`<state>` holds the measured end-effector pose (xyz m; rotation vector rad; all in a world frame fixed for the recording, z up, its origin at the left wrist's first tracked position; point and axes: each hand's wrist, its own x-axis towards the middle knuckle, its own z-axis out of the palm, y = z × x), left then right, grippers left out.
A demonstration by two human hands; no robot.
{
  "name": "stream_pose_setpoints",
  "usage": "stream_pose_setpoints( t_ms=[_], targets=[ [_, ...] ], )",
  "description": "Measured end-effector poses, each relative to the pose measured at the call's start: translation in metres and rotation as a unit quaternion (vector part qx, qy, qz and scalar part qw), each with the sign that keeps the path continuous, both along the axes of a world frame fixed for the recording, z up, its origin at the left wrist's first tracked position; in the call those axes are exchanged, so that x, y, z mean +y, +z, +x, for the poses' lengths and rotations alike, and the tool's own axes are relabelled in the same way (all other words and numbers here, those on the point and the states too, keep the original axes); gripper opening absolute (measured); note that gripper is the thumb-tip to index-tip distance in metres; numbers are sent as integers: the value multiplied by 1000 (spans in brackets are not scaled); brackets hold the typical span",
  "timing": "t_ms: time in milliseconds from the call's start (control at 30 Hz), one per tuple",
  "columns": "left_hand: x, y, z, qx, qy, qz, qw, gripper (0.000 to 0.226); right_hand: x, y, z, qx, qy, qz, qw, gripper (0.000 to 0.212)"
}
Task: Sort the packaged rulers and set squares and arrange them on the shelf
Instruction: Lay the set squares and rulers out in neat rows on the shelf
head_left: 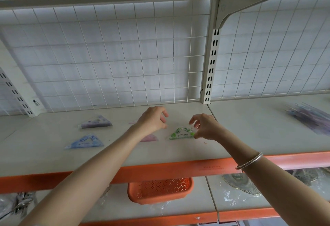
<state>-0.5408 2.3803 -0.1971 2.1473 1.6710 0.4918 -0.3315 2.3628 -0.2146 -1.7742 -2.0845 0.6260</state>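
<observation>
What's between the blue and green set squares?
A pink set square, partly hidden by the left forearm; head view.

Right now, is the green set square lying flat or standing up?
Flat: the green set square lies on the shelf, whole triangular face showing, right hand at its corner.
</observation>
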Motion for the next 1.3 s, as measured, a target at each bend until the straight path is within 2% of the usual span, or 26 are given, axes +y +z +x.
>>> stream_pose_setpoints(
  t_ms=[233,800,1000,1200,1300],
  targets=[
    [-9,-16,14,70,-40,-21,997,47,1,-2,-2,0,-4,-2,1000,47],
    [-13,-28,22,62,-12,-5,998,47,-5,-5,-3,16,-23,-1,1000,40],
    [-11,-9,8,38,3,3,999,49,-6,-2,1,3,-1,27,1000,43],
    [-6,11,-20,68,-30,12,997,46,-6,6,-13,4,33,63,997,39],
    [-10,13,-33,127,-52,-13,990,53,-6,5,-31,5,70,71,995,35]
  ],
)
